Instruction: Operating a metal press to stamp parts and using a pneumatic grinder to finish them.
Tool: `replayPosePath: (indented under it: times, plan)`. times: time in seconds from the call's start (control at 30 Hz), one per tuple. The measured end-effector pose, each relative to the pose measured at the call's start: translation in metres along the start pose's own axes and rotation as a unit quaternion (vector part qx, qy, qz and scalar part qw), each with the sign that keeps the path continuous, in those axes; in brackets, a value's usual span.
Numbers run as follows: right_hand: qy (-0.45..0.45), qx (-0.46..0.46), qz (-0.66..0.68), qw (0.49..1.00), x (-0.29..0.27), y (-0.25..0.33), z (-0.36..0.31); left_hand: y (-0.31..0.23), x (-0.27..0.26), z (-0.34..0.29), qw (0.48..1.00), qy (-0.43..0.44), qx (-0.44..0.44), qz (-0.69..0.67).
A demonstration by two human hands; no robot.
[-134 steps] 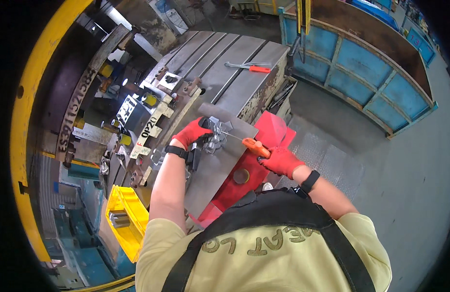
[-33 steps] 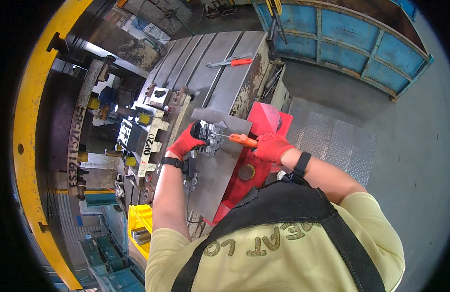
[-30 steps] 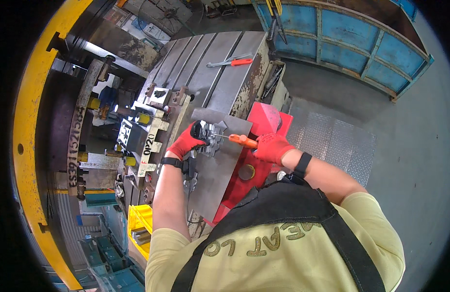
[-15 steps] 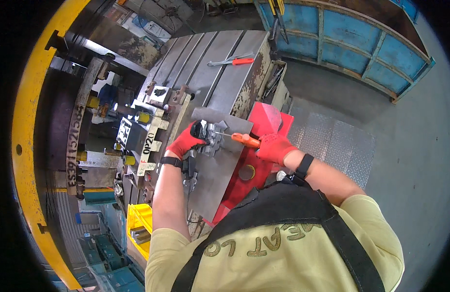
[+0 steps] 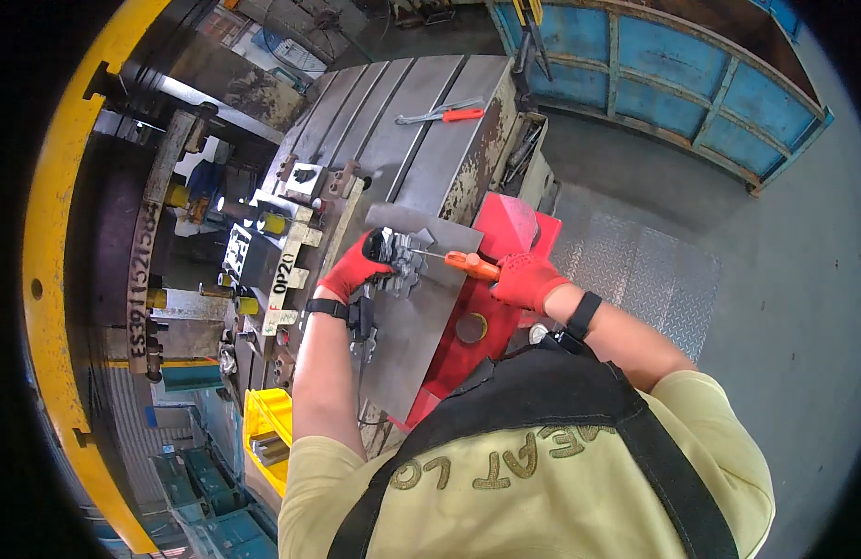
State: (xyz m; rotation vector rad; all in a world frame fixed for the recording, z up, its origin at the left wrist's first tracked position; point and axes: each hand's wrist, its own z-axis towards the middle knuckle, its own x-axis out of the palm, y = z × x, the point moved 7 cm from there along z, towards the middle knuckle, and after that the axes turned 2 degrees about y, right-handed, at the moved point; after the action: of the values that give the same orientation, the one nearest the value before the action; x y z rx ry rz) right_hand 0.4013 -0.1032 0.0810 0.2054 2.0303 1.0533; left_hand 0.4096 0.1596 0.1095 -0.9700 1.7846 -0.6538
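My left hand, in a red glove with dark fingertips, closes on a stack of grey metal parts with notched edges. The stack sits over a flat steel plate. My right hand, also red-gloved, is wrapped round an orange-handled tool with a thin metal shaft. Its shaft points left to the right side of the metal parts; whether the tip touches them I cannot tell. The exact kind of tool does not show. Small metal pieces lie beside my left wrist.
The steel plate overhangs a red surface. Behind it, pliers with an orange grip lie on the slotted press bed. A die with guide posts stands left; a yellow bin is near left. A blue metal container stands far right.
The orange tool has shifted very slightly up and to the right, with its shaft still directed at the metal parts. My left hand keeps its grip, almost unmoved.
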Motion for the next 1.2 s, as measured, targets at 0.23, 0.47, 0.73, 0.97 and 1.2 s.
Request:
replayPosePath:
  times: [0.23, 0.47, 0.73, 0.97, 1.2]
  plan:
    - [-0.012, 0.001, -0.006, 1.000, 0.008, -0.010, 0.004, -0.005, 0.000, 0.001, 1.000, 0.019, -0.001, 0.016]
    - [-0.018, 0.014, 0.011, 1.000, -0.004, -0.004, 0.003, 0.003, -0.004, 0.005, 0.999, 0.030, 0.003, 0.017]
    - [0.002, -0.001, 0.005, 1.000, 0.001, -0.003, 0.001, -0.004, 0.001, 0.001, 1.000, 0.023, -0.016, 0.004]
    - [0.033, 0.021, -0.007, 0.999, 0.013, -0.005, 0.000, 0.006, 0.003, -0.001, 0.999, 0.045, -0.003, 0.016]
    - [-0.004, 0.005, -0.013, 1.000, 0.004, -0.003, -0.009, -0.016, 0.014, -0.003, 0.996, -0.011, 0.017, 0.088]
